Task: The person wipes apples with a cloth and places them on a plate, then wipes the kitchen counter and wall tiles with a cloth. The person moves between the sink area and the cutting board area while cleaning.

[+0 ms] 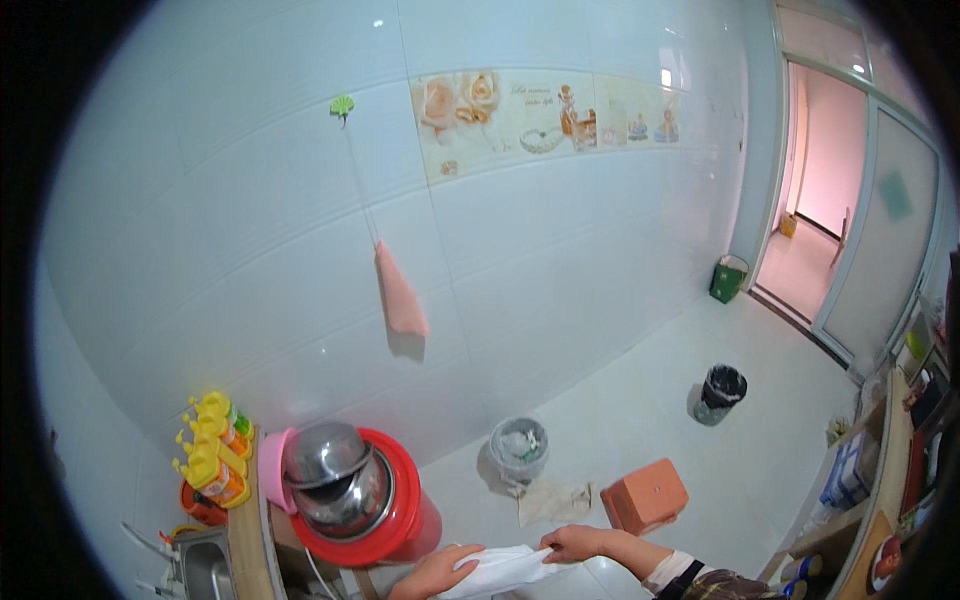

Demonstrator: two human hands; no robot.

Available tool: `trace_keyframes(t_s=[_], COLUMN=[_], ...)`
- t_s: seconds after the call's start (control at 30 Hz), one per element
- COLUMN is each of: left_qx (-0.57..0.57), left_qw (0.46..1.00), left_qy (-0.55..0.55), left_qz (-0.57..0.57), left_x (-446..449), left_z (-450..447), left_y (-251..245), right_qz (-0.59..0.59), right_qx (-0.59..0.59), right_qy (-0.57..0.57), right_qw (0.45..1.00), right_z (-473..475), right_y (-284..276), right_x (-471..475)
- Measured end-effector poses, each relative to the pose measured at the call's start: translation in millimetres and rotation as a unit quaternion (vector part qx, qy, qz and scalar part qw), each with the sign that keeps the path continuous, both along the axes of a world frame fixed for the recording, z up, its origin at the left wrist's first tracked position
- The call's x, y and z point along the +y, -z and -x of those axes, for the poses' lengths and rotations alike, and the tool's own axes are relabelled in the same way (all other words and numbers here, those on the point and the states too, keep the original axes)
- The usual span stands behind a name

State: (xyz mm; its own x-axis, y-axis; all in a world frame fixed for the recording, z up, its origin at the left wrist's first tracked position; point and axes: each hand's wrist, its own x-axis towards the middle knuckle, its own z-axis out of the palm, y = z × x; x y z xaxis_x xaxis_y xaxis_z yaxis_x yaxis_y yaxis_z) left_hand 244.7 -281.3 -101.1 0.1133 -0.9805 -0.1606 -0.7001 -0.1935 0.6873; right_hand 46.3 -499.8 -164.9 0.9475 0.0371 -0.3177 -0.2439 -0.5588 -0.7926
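A white cloth (504,570) is stretched between my two hands at the bottom of the view. My left hand (435,574) holds its left end, with the thumb on top. My right hand (574,543) pinches its right end between thumb and fingers. The lower part of the cloth runs out of the picture. Beyond my hands a beige cloth (553,502) lies on the floor, beside an orange plastic stool (646,496).
Left: a red bucket (427,525) topped with metal bowls (322,450), a pink basin (274,472), yellow pump bottles (217,472) and a sink (206,570). Two lined bins (519,450) (720,394) stand on the floor. Shelves (862,517) run along the right.
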Motion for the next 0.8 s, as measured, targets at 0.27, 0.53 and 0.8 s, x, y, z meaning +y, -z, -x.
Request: trace_keyframes(t_s=[0.27,0.53,0.8], left_qx=[-0.126,-0.233,-0.380], left_qw=[0.987,0.914,0.778], left_qy=[0.028,0.056,0.034], left_qz=[0.099,0.328,0.499], left_x=[-161.3,-349.5,-528.8], left_z=[-83.5,-157.7,-190.8], left_y=[-7.2,-78.5,-159.2], right_qz=[0.109,0.229,0.388], right_qx=[-0.011,-0.099,-0.358], right_qy=[0.099,0.243,0.309], right_qw=[0.989,0.937,0.791], right_z=[-64.1,-118.7,-167.2], right_y=[-39.0,-118.5,-178.0], right_x=[-143.7,-286.4,-463.0])
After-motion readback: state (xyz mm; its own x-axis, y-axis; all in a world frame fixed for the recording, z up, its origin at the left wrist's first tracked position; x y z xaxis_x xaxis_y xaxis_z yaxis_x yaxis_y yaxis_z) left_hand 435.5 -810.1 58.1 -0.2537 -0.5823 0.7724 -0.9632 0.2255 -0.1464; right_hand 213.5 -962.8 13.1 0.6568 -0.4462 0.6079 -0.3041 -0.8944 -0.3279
